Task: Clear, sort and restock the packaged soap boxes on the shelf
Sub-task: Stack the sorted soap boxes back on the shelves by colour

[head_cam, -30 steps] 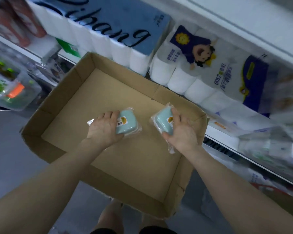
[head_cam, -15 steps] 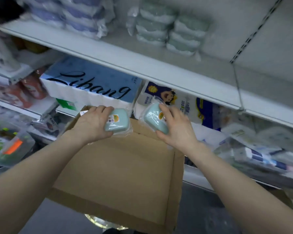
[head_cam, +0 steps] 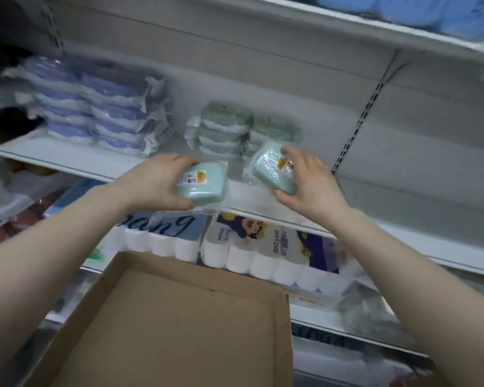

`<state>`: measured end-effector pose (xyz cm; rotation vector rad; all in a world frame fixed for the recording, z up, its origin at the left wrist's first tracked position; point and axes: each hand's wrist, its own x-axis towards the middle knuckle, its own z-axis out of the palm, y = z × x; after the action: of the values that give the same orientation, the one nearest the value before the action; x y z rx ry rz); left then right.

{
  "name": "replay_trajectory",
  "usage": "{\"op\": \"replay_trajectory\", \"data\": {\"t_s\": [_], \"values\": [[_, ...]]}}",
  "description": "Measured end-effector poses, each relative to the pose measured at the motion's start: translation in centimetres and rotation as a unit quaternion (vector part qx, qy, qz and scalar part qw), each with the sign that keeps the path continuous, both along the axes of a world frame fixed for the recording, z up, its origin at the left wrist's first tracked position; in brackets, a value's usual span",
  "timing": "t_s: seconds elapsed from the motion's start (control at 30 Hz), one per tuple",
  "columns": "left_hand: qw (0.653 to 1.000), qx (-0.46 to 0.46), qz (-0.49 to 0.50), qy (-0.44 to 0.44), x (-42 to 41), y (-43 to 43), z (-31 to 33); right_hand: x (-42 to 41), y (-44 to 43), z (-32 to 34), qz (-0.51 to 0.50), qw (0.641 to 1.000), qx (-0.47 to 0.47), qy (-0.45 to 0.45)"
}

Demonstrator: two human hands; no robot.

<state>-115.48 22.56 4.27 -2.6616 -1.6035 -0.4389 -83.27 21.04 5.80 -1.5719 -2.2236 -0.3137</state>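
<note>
Nearest the camera, a shallow brown cardboard tray [head_cam: 179, 325] with low walls sat below the arms, nothing lying on the part of its floor that showed. Beyond its far rim, on a lower white shelf, stood a wrapped pack of white toilet rolls with blue lettered film [head_cam: 162, 236] and, to its right, a second roll pack printed with a cartoon figure [head_cam: 268, 247]. Above these, in front of the middle white metal shelf [head_cam: 67, 160], both bare forearms reached up. The left hand [head_cam: 154, 185] was clamped on a pale green rounded soap box sealed in clear plastic [head_cam: 201, 185], thumb under it and fingers over its near end, sticker facing up. The right hand [head_cam: 310, 185] gripped a second pale green plastic-wrapped soap box [head_cam: 271, 171], tilted, thumb below and fingers on top. Both boxes hung in the air just over the shelf's front edge, apart from each other. Further back on that shelf, a stack of similar green wrapped soap boxes [head_cam: 229, 129] stood near the middle, and stacks of blue-violet wrapped boxes [head_cam: 95, 107] sat toward its left end. More blue packages [head_cam: 430, 9] lay on the top shelf, blurred
</note>
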Motion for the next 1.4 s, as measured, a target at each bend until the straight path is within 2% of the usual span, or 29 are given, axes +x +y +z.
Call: {"op": "replay_trajectory", "data": {"t_s": [0.17,0.4,0.53,0.63,0.73,0.83,1.0,1.07,1.13,1.2,1.3,1.4], "values": [[0.999,0.041,0.029,-0.017,1.3,3.2,2.3,1.6,7.2,3.2,-0.027,1.000,0.006,0.009],[0.994,0.083,0.062,-0.014,2.8,8.1,4.4,1.4,16.5,6.4,0.001,1.000,-0.023,-0.016],[0.993,0.087,0.085,-0.006,3.8,11.3,6.1,2.2,20.3,6.6,0.026,0.999,-0.024,-0.039],[0.994,0.083,0.066,-0.027,4.8,14.0,7.5,3.1,21.6,5.6,0.036,0.997,-0.022,-0.070],[0.995,0.069,0.070,-0.008,5.9,17.2,8.5,3.8,21.4,3.9,0.045,0.999,0.020,-0.021],[0.996,0.066,0.066,0.009,7.1,20.0,9.1,4.3,20.9,2.2,0.045,0.994,0.101,0.006],[0.999,0.033,0.012,-0.017,8.5,22.8,7.6,4.4,20.7,0.2,0.061,0.982,0.175,0.044],[0.994,0.110,0.006,-0.026,8.7,22.9,5.9,4.0,20.3,-0.3,0.046,0.981,0.185,0.039],[0.973,0.216,0.055,-0.063,9.0,22.5,4.3,3.6,19.7,-0.7,0.018,0.978,0.203,0.029],[0.951,0.284,0.098,-0.075,9.4,21.8,2.9,3.2,19.3,-1.5,-0.005,0.975,0.220,-0.006],[0.944,0.307,0.098,-0.067,10.1,21.1,1.5,3.0,19.6,-3.0,-0.008,0.981,0.187,-0.060],[0.956,0.277,0.084,-0.041,10.2,21.0,0.7,2.8,20.7,-3.0,-0.017,0.982,0.170,-0.074]]}}
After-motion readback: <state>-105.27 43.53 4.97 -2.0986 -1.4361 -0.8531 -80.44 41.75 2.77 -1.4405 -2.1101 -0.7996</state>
